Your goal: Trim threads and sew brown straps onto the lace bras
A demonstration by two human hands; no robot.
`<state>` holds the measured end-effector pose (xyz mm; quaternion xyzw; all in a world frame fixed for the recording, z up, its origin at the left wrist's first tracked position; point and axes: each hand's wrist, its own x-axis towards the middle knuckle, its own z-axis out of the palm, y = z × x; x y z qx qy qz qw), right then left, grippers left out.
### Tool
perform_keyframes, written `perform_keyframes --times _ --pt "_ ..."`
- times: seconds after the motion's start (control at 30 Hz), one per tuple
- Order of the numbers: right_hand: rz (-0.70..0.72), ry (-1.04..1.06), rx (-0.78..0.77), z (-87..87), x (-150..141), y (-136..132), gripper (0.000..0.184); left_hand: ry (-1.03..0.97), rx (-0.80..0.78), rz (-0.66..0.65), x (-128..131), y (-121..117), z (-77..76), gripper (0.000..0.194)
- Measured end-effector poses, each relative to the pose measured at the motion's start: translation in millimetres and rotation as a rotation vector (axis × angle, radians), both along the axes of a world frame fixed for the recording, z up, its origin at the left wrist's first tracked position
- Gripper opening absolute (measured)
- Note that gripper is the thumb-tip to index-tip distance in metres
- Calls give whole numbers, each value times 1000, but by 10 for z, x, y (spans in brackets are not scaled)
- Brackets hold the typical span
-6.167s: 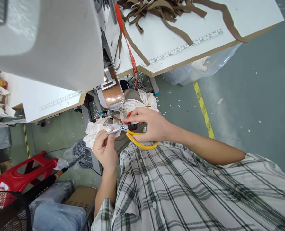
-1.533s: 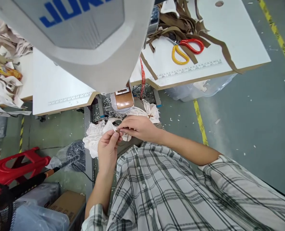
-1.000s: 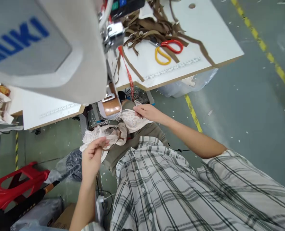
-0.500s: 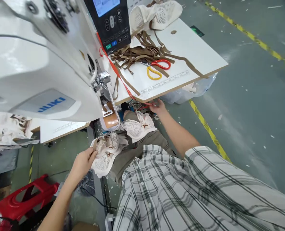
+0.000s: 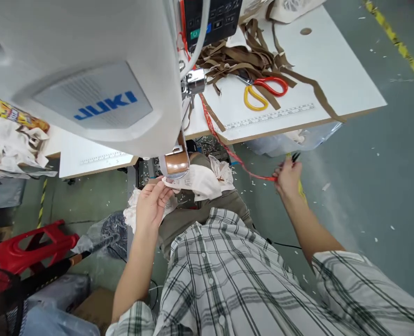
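Observation:
My left hand (image 5: 150, 203) pinches the edge of a white lace bra (image 5: 203, 182) just below the sewing machine's narrow bed (image 5: 177, 163). The bra spreads across my lap, and more of its lace hangs beneath my left wrist. Out to the right, over the floor, my right hand (image 5: 289, 177) is closed around small thread snips (image 5: 295, 157); only their dark tips stick out past the fingers. A red cord (image 5: 240, 163) runs from that hand up to the machine head (image 5: 122, 60). My palm hides the rest of the snips.
On the white tabletop (image 5: 340, 70) lie brown fabric strips (image 5: 238, 58) and scissors (image 5: 259, 93) with red and yellow handles. White garment pieces (image 5: 10, 144) are piled at left. A red plastic stool (image 5: 35, 242) stands lower left. A plastic bag (image 5: 291, 140) hangs under the table edge.
My right hand has moved right, away from under the table edge, pulling the red cord out with the snips. My left hand has moved right and up, lifting the bra edge toward the machine bed.

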<state>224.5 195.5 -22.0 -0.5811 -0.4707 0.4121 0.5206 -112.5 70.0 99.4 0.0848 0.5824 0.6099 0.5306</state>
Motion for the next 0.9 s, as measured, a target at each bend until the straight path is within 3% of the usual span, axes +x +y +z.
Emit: perform_keyframes --times 0.07,0.13,0.17,0.23,0.3,0.37,0.47,0.63,0.9 --pt "67 -46 -68 31 -168 -233 42 59 34 28 111 -53 -63 29" --pt "221 -109 -109 206 -410 -488 41 117 47 33 201 -92 -97 29" --pt "328 -146 -106 336 -555 -606 39 145 50 37 241 -106 -103 30" --pt "678 -284 -29 630 -868 -797 32 201 55 54 318 -129 -101 31" --pt "852 -291 37 885 -1170 -918 29 261 58 67 388 -152 -91 31" --pt "872 -302 78 1039 -1412 -977 26 317 68 73 442 -177 -83 29" --pt "835 -351 68 1098 -1615 -996 26 385 86 80 486 -210 -84 27" --pt "847 -322 -20 1091 -1662 -974 23 466 95 93 490 -223 -117 28" --pt "837 -310 -36 1098 -1701 -955 23 581 116 68 477 -246 -135 23"
